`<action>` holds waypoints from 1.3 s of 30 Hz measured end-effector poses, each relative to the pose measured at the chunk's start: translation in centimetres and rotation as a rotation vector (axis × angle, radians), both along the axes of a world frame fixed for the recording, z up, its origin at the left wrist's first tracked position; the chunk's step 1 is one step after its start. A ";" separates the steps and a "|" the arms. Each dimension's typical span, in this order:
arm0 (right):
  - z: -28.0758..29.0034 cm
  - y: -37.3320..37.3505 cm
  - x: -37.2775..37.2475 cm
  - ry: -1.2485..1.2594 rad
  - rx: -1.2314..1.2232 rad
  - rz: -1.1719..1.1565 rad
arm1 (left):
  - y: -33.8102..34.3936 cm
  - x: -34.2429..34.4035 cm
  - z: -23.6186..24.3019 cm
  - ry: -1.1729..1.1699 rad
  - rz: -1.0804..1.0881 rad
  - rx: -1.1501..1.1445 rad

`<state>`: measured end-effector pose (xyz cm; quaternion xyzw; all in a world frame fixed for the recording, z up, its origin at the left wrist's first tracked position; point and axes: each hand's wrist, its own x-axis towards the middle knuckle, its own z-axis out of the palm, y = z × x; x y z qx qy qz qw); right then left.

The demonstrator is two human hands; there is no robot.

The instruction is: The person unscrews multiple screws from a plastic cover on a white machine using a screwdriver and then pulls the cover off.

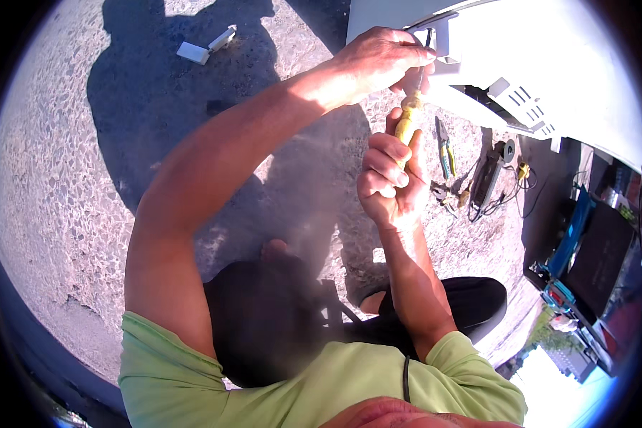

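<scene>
My right hand [391, 175] is wrapped round the yellow handle of a screwdriver [406, 121], which points up at a white metal panel [578, 64]. Higher up, my left hand [385, 60] has its fingers closed on the screwdriver's metal shaft, close beside a small slotted bracket [444, 39] on that panel. The tip is near the bracket; whether it touches a screw is too small to tell. A slotted vent piece [521, 103] juts from the panel's lower part.
Pliers [446, 150], an angle grinder [491, 175] and cords lie on the speckled ground [50, 214] to the right. Small white pieces [192, 52] lie upper left. A dark case with teal parts [599, 264] stands at the right. My crossed legs are below.
</scene>
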<state>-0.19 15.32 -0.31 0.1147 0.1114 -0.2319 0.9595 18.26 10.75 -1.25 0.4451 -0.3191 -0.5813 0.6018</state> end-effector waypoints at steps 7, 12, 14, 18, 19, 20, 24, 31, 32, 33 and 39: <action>0.7 0.6 1.8 0.852 -0.519 -0.022 | 2.7 -0.2 0.9 -0.024 0.100 -0.049; 1.4 0.2 -0.2 1.345 -1.245 -0.037 | 0.8 -2.6 -0.8 0.020 0.331 -0.240; 0.7 -0.5 -0.4 1.379 -1.319 -0.026 | 0.2 -3.7 -0.9 0.044 0.365 -0.195; 0.2 -2.4 -2.2 0.451 -0.665 0.093 | 0.2 -4.3 -0.9 0.066 0.395 -0.106; 0.1 -2.6 -2.2 0.201 -0.438 0.131 | 0.3 -4.3 -0.9 0.060 0.384 -0.101; 0.0 -2.5 -2.1 0.098 -0.320 0.145 | 0.3 -4.5 -1.2 0.058 0.371 -0.107; -0.5 -2.6 -2.1 -0.024 -0.150 0.165 | -0.1 -4.2 -1.4 0.031 0.349 -0.092; 0.0 -3.4 -2.4 0.007 -0.070 0.259 | -0.1 -4.2 -1.0 0.110 0.338 -0.045; 0.1 -3.4 -2.3 0.010 -0.064 0.238 | -0.2 -4.3 -0.8 0.145 0.337 -0.052; 0.2 -3.2 -2.4 0.081 -0.132 0.208 | -0.2 -4.4 -0.8 0.143 0.324 -0.059; 1.5 -1.4 -0.2 1.265 -1.128 -0.022 | -0.1 -4.2 -1.4 0.165 0.311 -0.086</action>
